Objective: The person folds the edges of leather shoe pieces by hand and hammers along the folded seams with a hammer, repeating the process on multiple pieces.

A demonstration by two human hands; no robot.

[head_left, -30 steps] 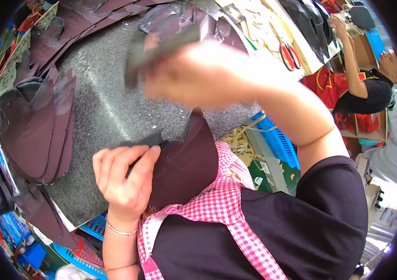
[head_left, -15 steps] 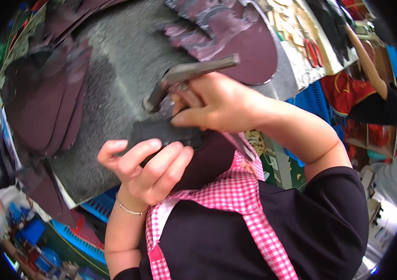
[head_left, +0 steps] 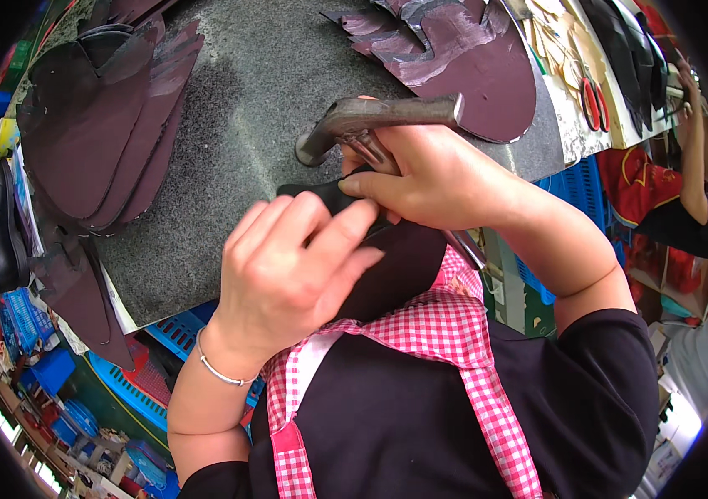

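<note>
A hammer (head_left: 387, 118) with a dark, worn metal head is gripped in my right hand (head_left: 441, 179), its shiny handle slanting down through the fist. The thumb of that same hand also presses on a black leather piece (head_left: 321, 193). My left hand (head_left: 275, 270), a silver bangle at its wrist, has its fingers bent over the near side of the piece. Those fingers hide most of the piece and their exact hold on it. Below both hands, a dark brown leather piece (head_left: 396, 270) lies at the worktop's near edge against my checked apron.
A speckled grey worktop (head_left: 229, 125) carries stacked maroon leather pieces (head_left: 79, 150) on the left and more maroon pieces (head_left: 487, 83) at the far right. Red-handled scissors (head_left: 594, 104) lie beyond those. Blue crates (head_left: 574, 195) stand below the edge. Another person's arm (head_left: 693, 162) shows at right.
My left hand has turned from palm-up under the black piece to back-up over it. The hammer stays in my right hand. The whole view has shifted slightly.
</note>
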